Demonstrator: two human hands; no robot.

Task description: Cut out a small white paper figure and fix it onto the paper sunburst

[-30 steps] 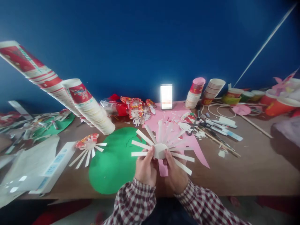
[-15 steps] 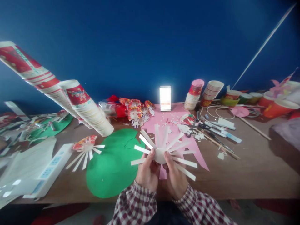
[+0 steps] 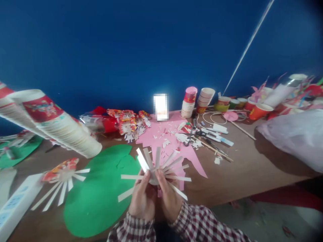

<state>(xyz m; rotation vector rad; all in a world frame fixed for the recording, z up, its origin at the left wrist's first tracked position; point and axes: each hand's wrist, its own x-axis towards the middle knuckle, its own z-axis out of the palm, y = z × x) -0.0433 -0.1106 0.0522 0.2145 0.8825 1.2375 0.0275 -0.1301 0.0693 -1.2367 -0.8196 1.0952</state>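
Note:
Between both hands is a paper cup cut into strips [image 3: 154, 179], its white strips fanned out around the round base. My left hand [image 3: 142, 196] grips it near the base on the left, thumb on top. On the other side my right hand [image 3: 170, 195] pinches it the same way. The fingers beneath the cup are mostly hidden. Below and behind it lies pink paper [image 3: 193, 163] strewn with white scraps. A large green paper shape [image 3: 97, 198] is to the left of my left hand. Another cut cup [image 3: 66, 174], with red and orange paper attached, lies left of that.
Tall nested paper cups [image 3: 63, 124] lean at the left. Two shorter cup stacks [image 3: 188, 102] stand at the back. Scissors [image 3: 188, 136], pens and sticks lie right of the pink paper. Paper figures [image 3: 128, 124] stand near the blue wall. A translucent bag [image 3: 295, 137] bulges at the right.
The view has swung to the right, so the table's contents appear farther left. Both hands still hold the cut cup, which now tilts a little differently, with its base less visible.

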